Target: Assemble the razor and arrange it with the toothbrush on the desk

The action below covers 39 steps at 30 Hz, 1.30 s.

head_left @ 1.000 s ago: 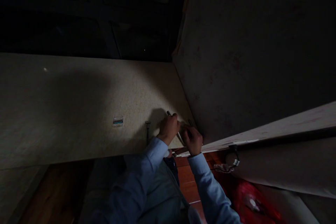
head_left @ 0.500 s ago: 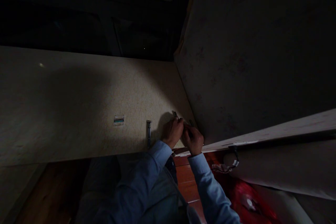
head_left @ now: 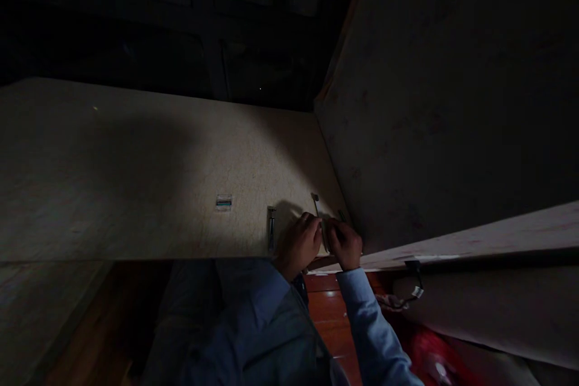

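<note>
On the pale ledge (head_left: 181, 211), my left hand (head_left: 299, 244) has its fingers bent and drawn together near a slim stick-like thing with a small dark head (head_left: 315, 198). From across the narrow gap, my right hand (head_left: 346, 244) is closed, its fingertips at the lower part of that thing. What each hand grips is too dark to make out. A razor (head_left: 271, 226) lies left of my left hand, its head pointing away from me. Farther left is a small clear case with a blue-green strip (head_left: 224, 202). Something thin and greenish (head_left: 342, 215) shows just beyond my right fingers.
A patterned wall (head_left: 434, 132) rises close on the right, and a dark paned window (head_left: 257, 66) stands behind the ledge. Below are a reddish floor (head_left: 328, 307), a black cable with a white tag (head_left: 417, 291) and a red bag-like thing (head_left: 429, 353).
The view has shifted, so the ledge and its things sit farther right. My hands have come slightly apart, and more of the slim thing shows between them. The razor and case stay put.
</note>
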Available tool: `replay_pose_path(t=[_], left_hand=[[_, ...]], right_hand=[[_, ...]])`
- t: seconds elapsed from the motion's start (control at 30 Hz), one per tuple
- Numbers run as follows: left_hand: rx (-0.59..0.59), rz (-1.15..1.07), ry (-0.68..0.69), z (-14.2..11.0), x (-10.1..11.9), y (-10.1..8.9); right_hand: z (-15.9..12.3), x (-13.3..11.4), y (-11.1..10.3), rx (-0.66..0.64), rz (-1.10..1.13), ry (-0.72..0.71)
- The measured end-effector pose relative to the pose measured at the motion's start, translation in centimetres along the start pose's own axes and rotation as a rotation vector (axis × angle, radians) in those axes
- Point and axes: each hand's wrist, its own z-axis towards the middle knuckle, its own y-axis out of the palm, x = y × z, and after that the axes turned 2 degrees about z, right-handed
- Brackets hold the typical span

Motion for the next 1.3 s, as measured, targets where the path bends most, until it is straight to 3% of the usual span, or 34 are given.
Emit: replay_pose_path(t=[0.13, 0.3, 0.43, 0.57, 0.67, 0.77, 0.9, 1.07, 1.3], left_hand=[[0.212, -0.163, -0.062, -3.1, -3.0, -2.7], [0.501, -0.089, -0.298, -5.4, -10.6, -7.7], [0.479, 0.059, -0.332, -5.5, -16.7, -11.0], [0.333, 0.168, -0.311, -4.7, -20.0, -12.2], [0.273, 0.217, -0.278, -4.4, -20.7, -12.1], [0.287, 0.234, -0.237, -4.5, -20.5, -11.9], [0.292, 0.213, -0.219, -4.9, -20.1, -11.8], [0.302, 0.174, -0.199, -5.2, -19.8, -11.8], [0.327, 0.151, -0.075, -5.7, -19.4, -12.2]], right_hand=[[-0.1, 0.5, 0.1, 0.01, -0.004, -0.006], [-0.2, 1.0, 0.2, 0.014, -0.008, -0.003], [-0.2, 1.0, 0.3, 0.022, 0.0, 0.032], [0.0, 1.0, 0.1, 0.034, 0.075, 0.098], [0.2, 0.9, -0.3, 0.067, 0.199, 0.2], [0.5, 0.4, -0.7, 0.127, 0.267, 0.261], [0.5, -2.2, -0.9, 0.146, 0.294, 0.257], [1.3, -8.9, 0.8, -0.128, 0.341, 0.132], [4.3, -17.1, 7.0, -0.463, 0.339, -0.22]])
